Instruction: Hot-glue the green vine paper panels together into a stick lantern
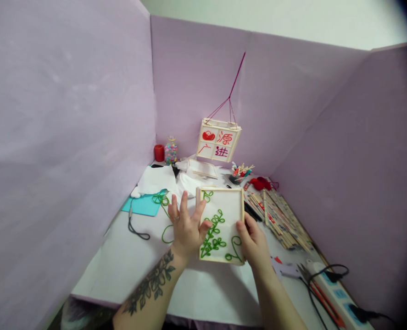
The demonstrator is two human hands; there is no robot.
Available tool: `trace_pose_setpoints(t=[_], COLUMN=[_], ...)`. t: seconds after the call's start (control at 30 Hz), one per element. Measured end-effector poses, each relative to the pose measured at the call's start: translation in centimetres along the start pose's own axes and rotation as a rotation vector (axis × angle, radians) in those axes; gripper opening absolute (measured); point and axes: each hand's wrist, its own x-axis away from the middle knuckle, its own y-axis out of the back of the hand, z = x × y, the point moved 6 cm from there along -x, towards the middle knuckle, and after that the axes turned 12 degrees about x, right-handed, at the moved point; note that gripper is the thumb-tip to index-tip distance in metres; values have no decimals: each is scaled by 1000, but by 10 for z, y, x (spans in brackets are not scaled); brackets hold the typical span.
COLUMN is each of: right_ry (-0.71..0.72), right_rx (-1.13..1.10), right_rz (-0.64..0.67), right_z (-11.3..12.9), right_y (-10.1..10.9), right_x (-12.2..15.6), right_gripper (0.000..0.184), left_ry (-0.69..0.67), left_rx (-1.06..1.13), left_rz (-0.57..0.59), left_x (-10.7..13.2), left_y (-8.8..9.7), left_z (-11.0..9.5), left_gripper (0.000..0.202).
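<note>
A wooden-framed white panel (pixel 226 206), edged with thin sticks, is held up over the table in front of me. Green cord (pixel 220 220) forms a leafy stem and curled corner shapes on its face. My right hand (pixel 253 236) grips the panel's right edge, thumb on the front and fingers behind. With fingers spread, my left hand (pixel 188 224) is at the panel's left side, thumb and forefinger over its left edge; whether they touch it I cannot tell. Loose green cord (pixel 161 198) lies on the table to the left of that hand.
A lantern (pixel 219 140) with red characters hangs at the back. Bundled sticks (pixel 286 220), scissors (pixel 303 272), a power strip (pixel 341 293) and a glue gun (pixel 286 268) lie right. A turquoise sheet (pixel 143 205), a bead jar (pixel 171 151) and a red candle (pixel 159 153) are left.
</note>
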Motion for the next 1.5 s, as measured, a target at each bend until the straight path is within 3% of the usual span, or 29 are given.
trace_pose_setpoints(t=[0.07, 0.17, 0.23, 0.37, 0.47, 0.63, 0.83, 0.93, 1.0, 1.07, 1.23, 1.37, 1.5], right_ry=[-5, -25, -56, -159, -220, -169, 36, 66, 111, 222, 510, 551, 543], right_rx=[-6, -40, -93, -256, -378, -367, -86, 36, 97, 184, 426, 529, 516], right_rz=[3, 1, 3, 30, 38, 54, 35, -170, -363, -446, -419, -444, -448], right_z=[-2, -6, -10, -20, -26, -19, 1, 12, 27, 50, 97, 102, 97], right_y=[-1, -2, -3, -8, -10, -3, 13, 35, 53, 62, 46, 29, 26], right_x=[0, -1, -4, -10, -12, -10, -2, 2, 3, 1, -11, -14, -16], right_gripper=[53, 54, 54, 53, 52, 50, 50, 52, 40, 26, 21, 22, 21], left_ry=[-24, -54, 68, 533, 648, 576, 534, 492, 489, 489, 456, 406, 370], left_rx=[22, 141, 245, 390, 460, 625, 577, 534, 526, 519, 513, 510, 499], left_rz=[-40, -219, -285, -177, -7, 233, 179, 143, 124, 119, 116, 101, 86], left_x=[3, 7, 7, 3, 0, 0, 0, -1, -1, -1, 1, 2, 2], left_y=[2, 13, 16, 4, -11, -35, -28, -23, -21, -21, -20, -19, -19], left_z=[0, 6, 20, 54, 61, 45, 33, 28, 28, 27, 26, 23, 21], left_gripper=[52, 48, 43, 42, 51, 47, 53, 48, 46, 46, 46, 44, 42])
